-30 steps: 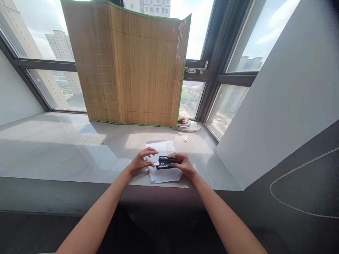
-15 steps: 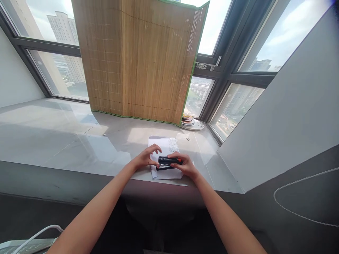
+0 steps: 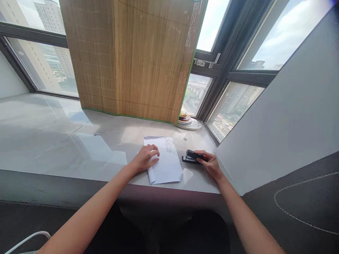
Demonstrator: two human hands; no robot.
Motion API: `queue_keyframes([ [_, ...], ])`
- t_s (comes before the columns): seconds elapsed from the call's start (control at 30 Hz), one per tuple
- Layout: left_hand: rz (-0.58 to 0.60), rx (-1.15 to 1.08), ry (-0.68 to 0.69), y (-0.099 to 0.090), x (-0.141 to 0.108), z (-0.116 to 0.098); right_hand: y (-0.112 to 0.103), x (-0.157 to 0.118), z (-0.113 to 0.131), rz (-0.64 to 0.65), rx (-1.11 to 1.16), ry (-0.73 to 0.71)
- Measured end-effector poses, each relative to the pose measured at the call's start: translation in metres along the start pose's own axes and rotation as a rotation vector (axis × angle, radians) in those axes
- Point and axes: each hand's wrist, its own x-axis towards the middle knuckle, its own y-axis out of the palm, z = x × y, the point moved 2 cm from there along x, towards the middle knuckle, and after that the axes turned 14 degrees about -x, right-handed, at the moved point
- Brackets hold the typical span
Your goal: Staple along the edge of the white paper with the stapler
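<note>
Window ledge (image 3: 113, 151), one: pale and glossy, sunlit in patches. Behind it, dark window frames (image 3: 233, 38) with high-rise buildings and sky beyond the glass.

Bamboo mat (image 3: 137, 63), one: brown, slatted, green-edged, standing upright on the ledge against the windows.

Plates (image 3: 188, 123): a small stack at the back of the ledge, beside the mat's lower right corner, near the window corner.

Window latch (image 3: 202, 62), one: metal, right of the mat.

Paper (image 3: 165, 167), white: lying near the ledge's front edge between the two hands; dark markings toward its upper right, lower right corner curled.

Stapler (image 3: 191, 157), one: black with a red part; right of the paper and apart from it, nose to the left, upper and lower arms parted at the nose. Contact with the ledge cannot be told.

Right hand (image 3: 211, 164): fingers wrapped around the stapler's rear end, thumb on the near side, grip closed.

Left hand (image 3: 145, 157): at the paper's left edge, fingers loosely curled and spread from the thumb, nothing visible in their grasp. Firmness of contact with the paper cannot be told.

Slivers (image 3: 185, 139), two: small, thin, beyond the paper to the right.

Beaded cord (image 3: 275, 197), one: looped, far right.
</note>
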Motion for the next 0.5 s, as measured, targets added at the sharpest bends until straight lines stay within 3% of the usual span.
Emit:
queue_keyframes([
  [0.13,0.137,0.011,0.021,0.015,0.055,-0.008,0.011,0.019,-0.008,0.059,0.071,0.0],
  [0.27,0.309,0.017,-0.106,0.037,0.098,0.016,0.014,0.048,-0.019,0.098,0.131,-0.009],
  [0.37,0.364,0.017,-0.083,0.048,0.104,0.038,0.014,0.07,-0.026,0.238,0.201,-0.017],
  [0.5,0.347,-0.04,-0.04,0.051,0.098,0.052,0.014,0.089,-0.028,0.406,0.16,-0.096],
])
